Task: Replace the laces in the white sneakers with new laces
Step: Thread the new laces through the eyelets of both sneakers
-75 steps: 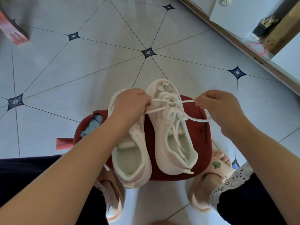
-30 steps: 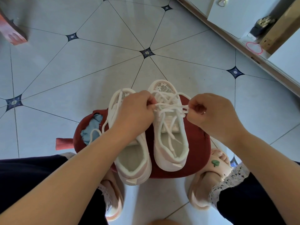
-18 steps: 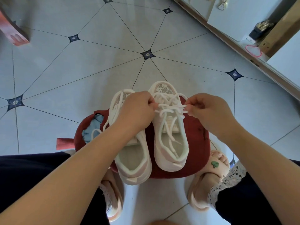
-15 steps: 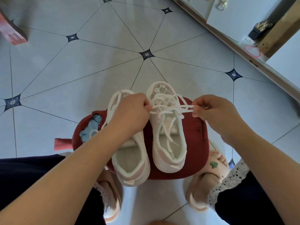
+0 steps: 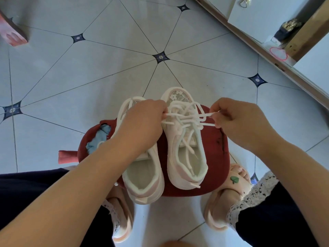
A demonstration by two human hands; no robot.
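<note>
- Head camera looks down at a red stool [image 5: 213,143] on the tiled floor [image 5: 89,68]; a blue cloth [image 5: 99,138] sits at its 9 o'clock edge; a foot in a pink slipper [image 5: 231,193] stands at 4 o'clock, and a wooden ledge [image 5: 267,56] runs across at 2 o'clock.
- Two white sneakers lie side by side on the stool, toes toward 12 o'clock; the left forearm crosses the second sneaker [image 5: 144,177] and hides its middle.
- Left hand [image 5: 142,125] is curled, knuckles up, pinching strands of the white lace [image 5: 188,116] at the 9 o'clock side of the laced sneaker [image 5: 185,157]; right hand [image 5: 236,120] is curled too, pinching lace ends at the 3 o'clock side.
- Against 2.5 s ago, the long loop that sagged toward the right hand is gone; the strands now run short between the hands; the laced sneaker sits straighter, and the toe of the second sneaker now shows beyond the left hand.
</note>
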